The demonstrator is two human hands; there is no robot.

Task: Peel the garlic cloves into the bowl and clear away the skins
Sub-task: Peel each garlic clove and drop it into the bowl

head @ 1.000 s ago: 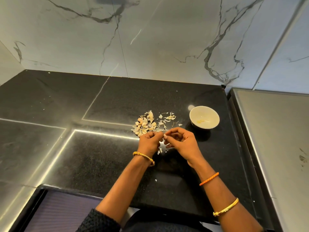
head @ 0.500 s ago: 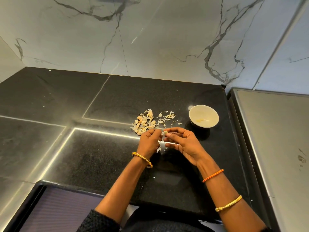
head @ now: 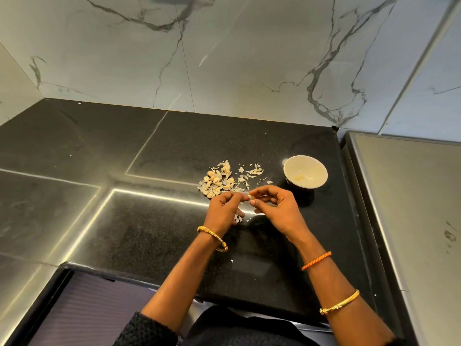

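A pile of unpeeled garlic cloves [head: 216, 183] lies on the black counter, with loose papery skins [head: 250, 172] scattered to its right. A white bowl [head: 305, 171] stands further right, with a couple of peeled pieces inside. Just in front of the pile, my left hand [head: 222, 210] and my right hand [head: 275, 208] meet fingertip to fingertip, both pinching one small garlic clove [head: 250, 196] between them. A few skin scraps [head: 239, 218] lie on the counter under my hands.
The black stone counter [head: 149, 221] ends at a marble wall [head: 224, 58] behind. A grey metal surface [head: 411, 208] adjoins on the right, close to the bowl. A dark opening [head: 82, 308] sits below the counter's front edge at the left.
Both hands stay together on the clove; the right fingers have shifted slightly around it. The view has tilted a little.
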